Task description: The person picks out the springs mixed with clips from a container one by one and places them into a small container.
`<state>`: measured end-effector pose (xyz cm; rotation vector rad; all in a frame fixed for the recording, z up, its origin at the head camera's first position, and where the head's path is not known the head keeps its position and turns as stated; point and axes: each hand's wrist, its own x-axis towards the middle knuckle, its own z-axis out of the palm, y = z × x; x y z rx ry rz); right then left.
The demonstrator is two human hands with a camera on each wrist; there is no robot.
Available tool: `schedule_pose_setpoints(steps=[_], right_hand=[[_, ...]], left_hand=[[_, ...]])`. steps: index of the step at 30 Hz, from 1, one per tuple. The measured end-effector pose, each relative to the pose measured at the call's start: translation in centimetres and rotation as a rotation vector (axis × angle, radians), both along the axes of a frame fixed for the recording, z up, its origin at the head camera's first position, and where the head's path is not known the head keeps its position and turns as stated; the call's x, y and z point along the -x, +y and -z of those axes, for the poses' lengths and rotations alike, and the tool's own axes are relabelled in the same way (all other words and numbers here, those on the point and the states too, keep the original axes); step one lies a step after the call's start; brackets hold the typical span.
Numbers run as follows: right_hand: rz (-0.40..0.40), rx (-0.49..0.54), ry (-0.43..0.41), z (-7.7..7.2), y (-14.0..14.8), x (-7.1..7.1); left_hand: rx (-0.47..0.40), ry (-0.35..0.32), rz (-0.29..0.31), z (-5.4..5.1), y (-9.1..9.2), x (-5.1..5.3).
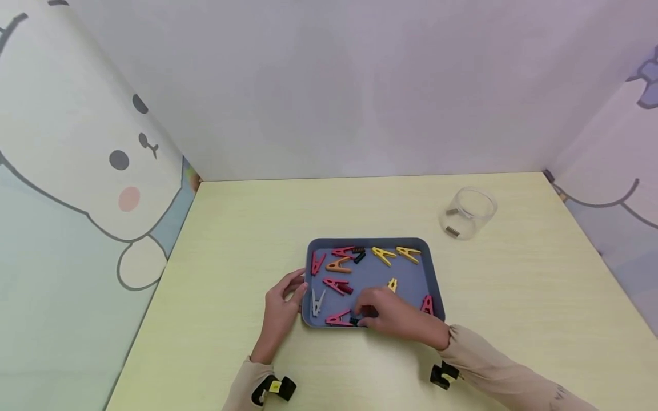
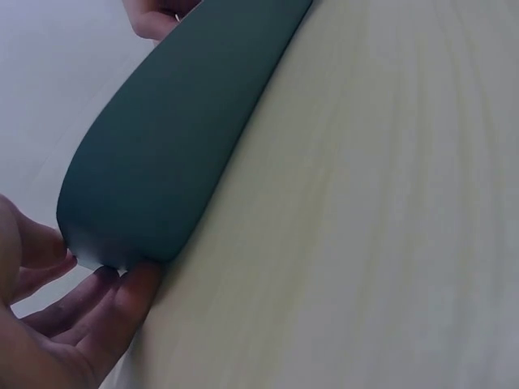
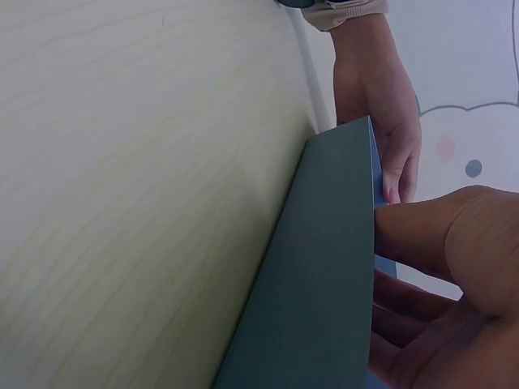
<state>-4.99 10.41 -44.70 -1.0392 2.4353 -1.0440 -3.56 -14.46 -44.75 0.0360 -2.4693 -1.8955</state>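
Clip, pink (image 1: 335, 319), lying at seven o'clock in the tray (image 1: 411, 279), tight by the near wall, and our right hand (image 1: 385, 311) is bent over right beside it! Thumb and fingers curl down by a small black spring (image 1: 354, 322); whether they pinch it we cannot tell, the knuckles hide too much. Light and stiff, we'd judge these clips, probably smooth plastic and apt to skid on a nudge; we'd take one across its two legs, thumb against forefinger. That spring ought to be lighter yet, quick to roll, so we'd nip it mid-coil, without crushing.

Over to nine o'clock, where our left hand (image 1: 281, 302) has the tray's end wall between thumb and bent fingers, thumb up at the rim, fingertips low outside. Good spot: the tray looks rigid but light enough to slide.

Just inside, at eight, we have a white clip (image 1: 316, 308). Farther up, an orange clip (image 1: 334, 265) sits at ten, and a yellow clip (image 1: 406, 252) at one. Farthest off, toward two o'clock, stands a clear jar (image 1: 480, 220), springs at its bottom; slippery-walled, we'd guess, so grip it round the body.
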Motion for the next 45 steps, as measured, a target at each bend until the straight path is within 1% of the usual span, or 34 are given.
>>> schedule_pose_setpoints(steps=[6, 9, 15, 18, 32, 39, 45], right_hand=[[0.017, -0.031, -0.021, 0.3, -0.6, 0.2], [0.012, -0.05, -0.016, 0.5, -0.9, 0.3], [0.002, -0.054, 0.037, 0.5, -1.3, 0.5], [0.009, -0.059, 0.053, 0.3, -1.4, 0.5], [0.077, -0.114, 0.02, 0.3, -1.0, 0.7], [0.037, -0.116, 0.019, 0.0, -0.8, 0.8], [0.011, -0.141, 0.029, -0.1, -0.5, 0.9]], left_hand=[[0.024, 0.009, -0.006, 0.1, 0.0, -0.1], [0.027, 0.01, -0.009, 0.2, -0.1, -0.1], [0.027, 0.009, -0.012, 0.1, 0.0, -0.1], [0.018, 0.005, -0.01, 0.1, 0.0, -0.2], [0.039, 0.012, -0.014, 0.0, 0.0, -0.2], [0.028, 0.006, -0.015, -0.1, 0.0, -0.1], [0.027, 0.008, -0.007, 0.0, 0.2, -0.1]])
